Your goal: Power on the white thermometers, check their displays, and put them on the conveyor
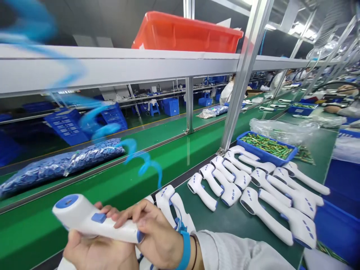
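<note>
1. Tabletop (233,228) of dark green matting runs beside a green conveyor belt (157,165), below a white shelf (112,67) carrying an orange plastic crate (185,33).
2. Bag of small blue parts (62,168) lies on the belt, well apart from the hands.
3. Blue tray (281,159) of green-and-gold batteries (266,145) sits at the far end of the tabletop, partly under a clear plastic sheet (281,129).
4. White infrared thermometers (253,195) lie in loose rows on the tabletop, some touching, just beside the tray.
5. One more infrared thermometer (84,217) is up in both hands at the lower left of the view, over the belt's edge, lying nearly level.
6. Left hand (95,251) cradles it palm up from below, a steady base.
7. Right hand (152,228) wraps over the far end, its fingers (126,213) closed on the body and clear of the blue button (99,218), which stays uncovered.
8. Blue wrist strap (185,247) circles the right wrist, with a blurred blue coiled cord (143,165) across the view.
</note>
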